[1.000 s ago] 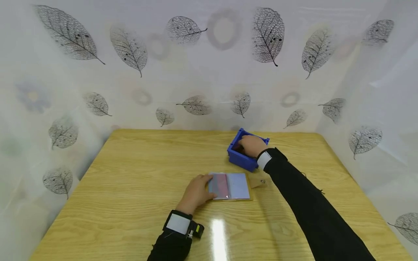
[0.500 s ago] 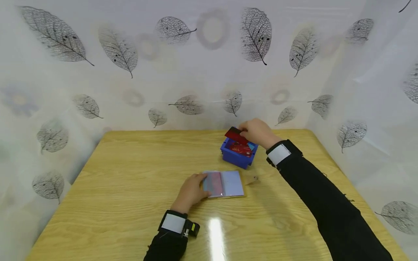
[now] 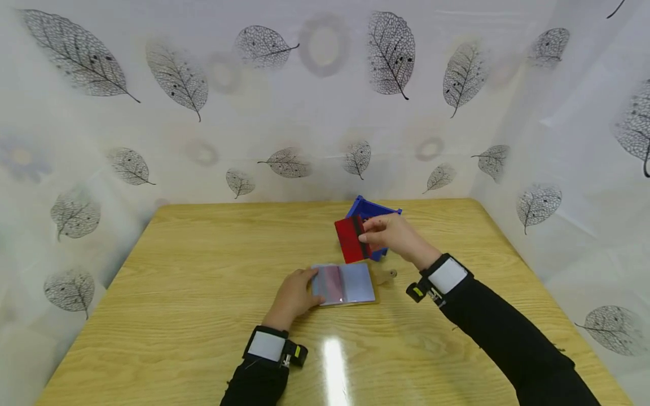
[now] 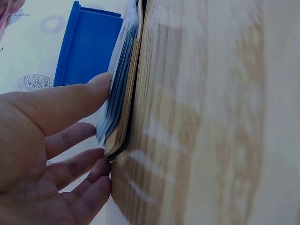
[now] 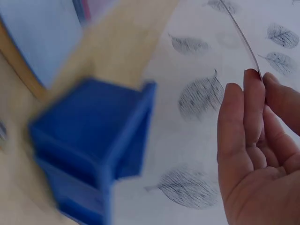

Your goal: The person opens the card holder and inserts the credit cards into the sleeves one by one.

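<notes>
Right fingers pinch a red card; left fingers grip what seems a spread card wallet.

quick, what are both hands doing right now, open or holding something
Left hand: closed on the left edge of the open card holder.
Right hand: closed, pinching a red card between thumb and fingers.

The red card hides the seven o'clock side of the blue box, the right grip its five — the right-wrist view blurs it.
</notes>
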`<state>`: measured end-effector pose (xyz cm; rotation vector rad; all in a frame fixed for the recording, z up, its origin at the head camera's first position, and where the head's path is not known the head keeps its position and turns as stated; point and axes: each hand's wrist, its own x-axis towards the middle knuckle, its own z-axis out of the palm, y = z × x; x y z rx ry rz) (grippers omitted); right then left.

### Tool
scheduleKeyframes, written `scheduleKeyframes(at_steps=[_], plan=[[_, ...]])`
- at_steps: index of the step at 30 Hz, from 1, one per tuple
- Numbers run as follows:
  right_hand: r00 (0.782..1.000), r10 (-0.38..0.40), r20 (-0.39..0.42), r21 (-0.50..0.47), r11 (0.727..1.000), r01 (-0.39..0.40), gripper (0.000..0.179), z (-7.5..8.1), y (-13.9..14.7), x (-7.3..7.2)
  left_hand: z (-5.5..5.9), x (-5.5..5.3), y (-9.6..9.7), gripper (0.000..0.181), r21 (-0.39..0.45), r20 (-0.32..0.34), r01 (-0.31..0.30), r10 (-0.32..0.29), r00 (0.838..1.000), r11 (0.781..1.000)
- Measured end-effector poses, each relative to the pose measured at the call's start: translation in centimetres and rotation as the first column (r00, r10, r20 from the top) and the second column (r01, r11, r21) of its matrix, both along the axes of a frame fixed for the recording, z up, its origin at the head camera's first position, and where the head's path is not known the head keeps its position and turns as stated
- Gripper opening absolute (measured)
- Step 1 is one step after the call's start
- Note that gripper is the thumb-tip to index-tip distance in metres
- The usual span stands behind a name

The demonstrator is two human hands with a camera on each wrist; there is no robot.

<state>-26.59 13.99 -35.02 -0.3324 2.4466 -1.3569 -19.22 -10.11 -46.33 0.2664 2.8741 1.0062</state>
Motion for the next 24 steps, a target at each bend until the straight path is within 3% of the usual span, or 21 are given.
scheduleKeyframes(at_steps=[6, 13, 19, 24], plan=[[0.993, -0.009, 0.120, -0.076, 0.997, 0.018, 0.028, -4.3, -0.2, 1.6, 0.0, -0.1, -0.1, 0.067, -0.003, -0.003, 0.015, -0.015, 1.000, 1.000], [0.976, -0.025, 0.216, -0.091, 0.995, 0.046, 0.022, -8.0, -0.3, 2.0, 0.3, -0.2, -0.2, 0.067, -0.012, 0.015, 0.004, -0.003, 1.000, 1.000], [0.968, -0.051, 0.244, -0.090, 0.993, 0.075, 0.020, -9.3, -0.5, 2.3, 0.3, -0.2, -0.1, 0.067, -0.021, 0.017, 0.006, -0.006, 1.000, 1.000], [0.975, -0.056, 0.216, -0.043, 0.997, 0.067, 0.015, -9.5, -0.7, 2.4, 0.3, -0.1, -0.1, 0.067, -0.019, 0.033, 0.001, 0.000, 0.999, 1.000]])
